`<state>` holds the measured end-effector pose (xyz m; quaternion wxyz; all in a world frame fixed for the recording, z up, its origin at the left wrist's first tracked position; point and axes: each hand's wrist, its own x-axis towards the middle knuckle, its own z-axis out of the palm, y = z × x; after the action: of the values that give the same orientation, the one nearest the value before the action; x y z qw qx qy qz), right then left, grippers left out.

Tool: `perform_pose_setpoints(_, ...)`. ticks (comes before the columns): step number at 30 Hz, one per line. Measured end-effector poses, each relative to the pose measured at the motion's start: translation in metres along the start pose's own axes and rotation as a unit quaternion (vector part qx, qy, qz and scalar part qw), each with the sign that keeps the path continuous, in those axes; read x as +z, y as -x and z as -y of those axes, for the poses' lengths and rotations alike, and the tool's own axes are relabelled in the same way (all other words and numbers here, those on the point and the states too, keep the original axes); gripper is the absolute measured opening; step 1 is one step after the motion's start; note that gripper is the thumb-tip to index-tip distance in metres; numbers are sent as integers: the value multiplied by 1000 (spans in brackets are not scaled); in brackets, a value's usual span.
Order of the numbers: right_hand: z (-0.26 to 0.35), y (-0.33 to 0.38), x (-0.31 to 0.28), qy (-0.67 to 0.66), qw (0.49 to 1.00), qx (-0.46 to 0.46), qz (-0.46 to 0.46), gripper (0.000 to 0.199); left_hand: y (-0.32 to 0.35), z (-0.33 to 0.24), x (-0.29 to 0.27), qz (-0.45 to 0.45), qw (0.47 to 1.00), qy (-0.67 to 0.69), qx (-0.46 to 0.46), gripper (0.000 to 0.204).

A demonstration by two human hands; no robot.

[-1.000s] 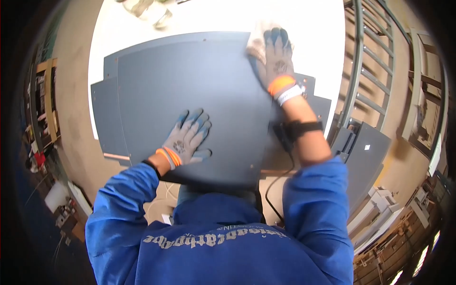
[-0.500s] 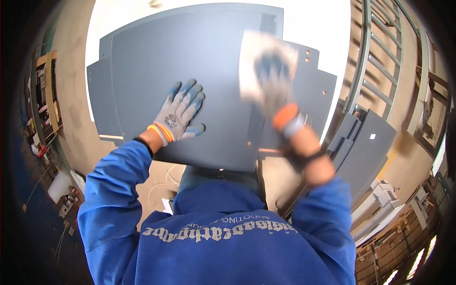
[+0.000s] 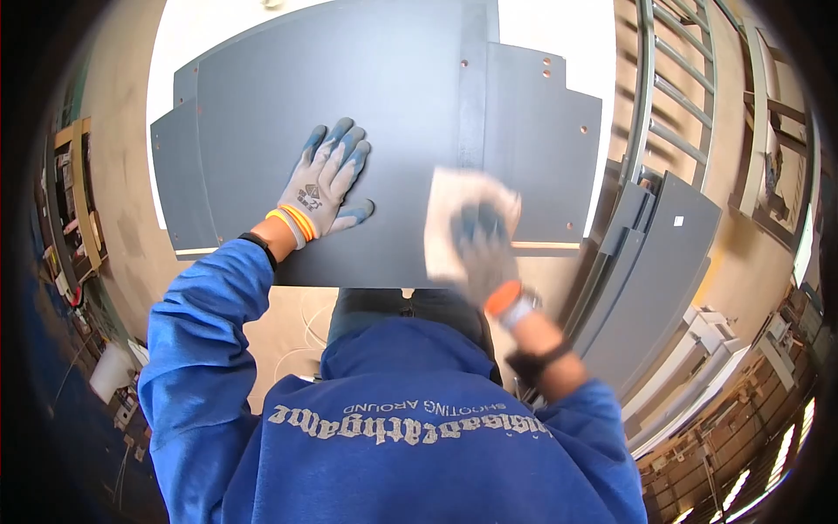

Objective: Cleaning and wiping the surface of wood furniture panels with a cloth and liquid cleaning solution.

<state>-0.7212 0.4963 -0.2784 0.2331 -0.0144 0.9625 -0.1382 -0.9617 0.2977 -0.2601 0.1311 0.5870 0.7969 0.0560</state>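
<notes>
A large dark-grey panel lies flat in front of me, with several small holes along its sides. Narrower grey boards lie along its right side, and another along its left. My left hand, in a grey glove with blue fingertips, rests flat on the big panel with its fingers spread. Near the panel's front right corner, my right hand presses a pale beige cloth against the surface. The right hand and cloth are smeared by motion, and the cloth hides part of the seam below it.
Under the boards is a white surface. A roller conveyor runs along the right, with more grey boards stacked nearer me. White pieces lie beyond these. A wooden rack stands at the far left.
My right hand has drawn the cloth toward me, from the far right of the panel to its front edge. The left hand stays flat on the panel. The whole view has shifted slightly.
</notes>
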Motion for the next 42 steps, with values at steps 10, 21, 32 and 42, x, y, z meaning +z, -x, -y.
perform_pose_setpoints(10,-14,-89,-26,-25,964,138,-228,78,-4,3,-1,-13,1000,19,6,81)
perform_pose_setpoints(21,71,-44,23,-33,886,340,-312,63,-3,0,8,-34,998,14,50,83)
perform_pose_setpoints(32,108,-54,25,-74,794,491,-349,65,4,3,14,-61,995,-34,67,77)
perform_pose_setpoints(42,152,-57,34,-169,655,686,-267,62,5,-1,21,-60,992,-80,70,75)
